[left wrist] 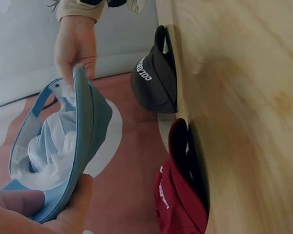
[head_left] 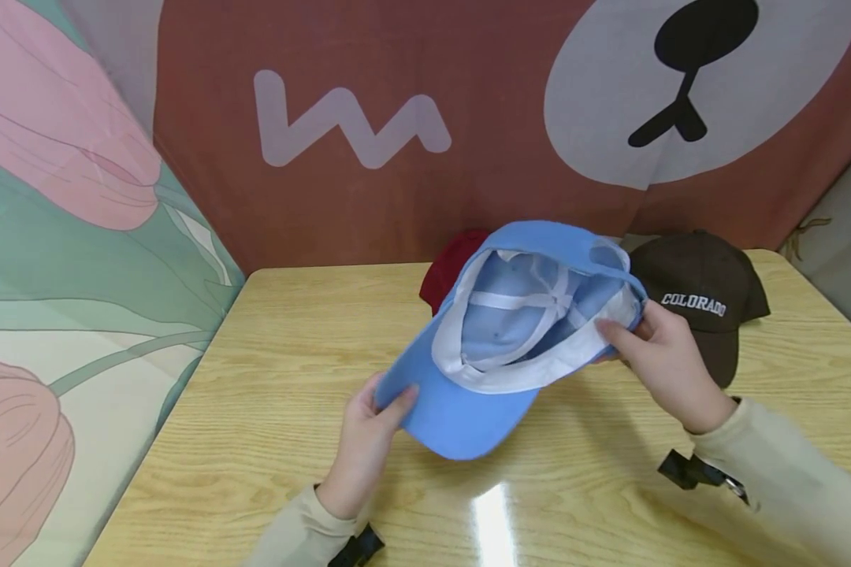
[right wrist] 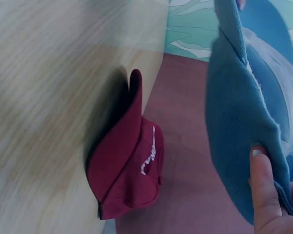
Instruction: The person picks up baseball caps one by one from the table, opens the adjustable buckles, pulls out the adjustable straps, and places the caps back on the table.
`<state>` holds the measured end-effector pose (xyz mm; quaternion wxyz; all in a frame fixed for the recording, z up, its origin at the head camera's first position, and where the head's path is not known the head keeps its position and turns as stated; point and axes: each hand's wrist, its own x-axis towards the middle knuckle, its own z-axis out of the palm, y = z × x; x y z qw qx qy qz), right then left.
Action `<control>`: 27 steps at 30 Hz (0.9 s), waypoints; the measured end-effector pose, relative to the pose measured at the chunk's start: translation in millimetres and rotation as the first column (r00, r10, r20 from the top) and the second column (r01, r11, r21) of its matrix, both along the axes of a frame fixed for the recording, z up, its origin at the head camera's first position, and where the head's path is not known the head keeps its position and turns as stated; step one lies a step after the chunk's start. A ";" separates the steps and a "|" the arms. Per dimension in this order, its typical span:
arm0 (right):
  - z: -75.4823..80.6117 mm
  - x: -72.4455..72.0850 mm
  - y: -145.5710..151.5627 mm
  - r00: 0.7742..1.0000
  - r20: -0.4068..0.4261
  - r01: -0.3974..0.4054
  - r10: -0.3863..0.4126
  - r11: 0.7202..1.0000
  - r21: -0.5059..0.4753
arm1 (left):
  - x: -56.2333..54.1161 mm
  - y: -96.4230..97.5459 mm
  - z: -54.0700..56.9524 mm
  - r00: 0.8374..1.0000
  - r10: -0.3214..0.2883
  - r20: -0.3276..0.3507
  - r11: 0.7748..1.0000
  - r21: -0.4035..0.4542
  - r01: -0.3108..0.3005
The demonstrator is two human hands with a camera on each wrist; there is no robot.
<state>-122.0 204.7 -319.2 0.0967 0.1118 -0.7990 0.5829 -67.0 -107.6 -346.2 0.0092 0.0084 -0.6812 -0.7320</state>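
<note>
A light blue baseball cap (head_left: 468,421) is held up over the table, tilted so that its white-banded inside faces the head camera. My left hand (head_left: 369,441) pinches the edge of the brim, thumb on the underside. At the back of the cap, near the strap opening, my right hand (head_left: 663,358) grips the rim with its thumb inside. The left wrist view shows the blue cap (left wrist: 88,122) side-on between both hands. In the right wrist view, a finger of the right hand (right wrist: 266,195) presses the outer cloth.
A dark brown cap (head_left: 695,276) lettered COLORADO sits at the back right of the wooden table (head_left: 255,378). Behind the blue cap is a dark red cap (head_left: 450,272), partly hidden; its white lettering shows in the right wrist view. A printed cloth (head_left: 369,213) hangs behind the table.
</note>
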 end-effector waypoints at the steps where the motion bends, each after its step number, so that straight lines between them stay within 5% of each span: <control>1: 1.1 -0.3 0.2 1.000 -0.003 -0.007 0.007 1.000 -0.021 | -0.2 0.3 -1.1 1.000 -0.003 0.003 1.000 -0.014 0.003; 12: 16.0 -3.4 -0.7 0.997 -0.064 -0.051 0.046 0.995 -0.090 | -0.8 5.4 -6.4 0.998 -0.057 0.006 0.993 -0.100 0.057; 21: 30.8 -3.1 -6.0 0.994 -0.109 0.022 -0.014 0.996 0.081 | -0.9 8.7 -8.8 0.993 -0.112 0.041 0.985 -0.128 0.116; 27: 35.5 -6.1 -8.0 0.993 -0.116 0.016 -0.006 0.996 0.090 | -2.8 9.7 -11.4 0.984 -0.164 0.072 0.978 -0.122 0.172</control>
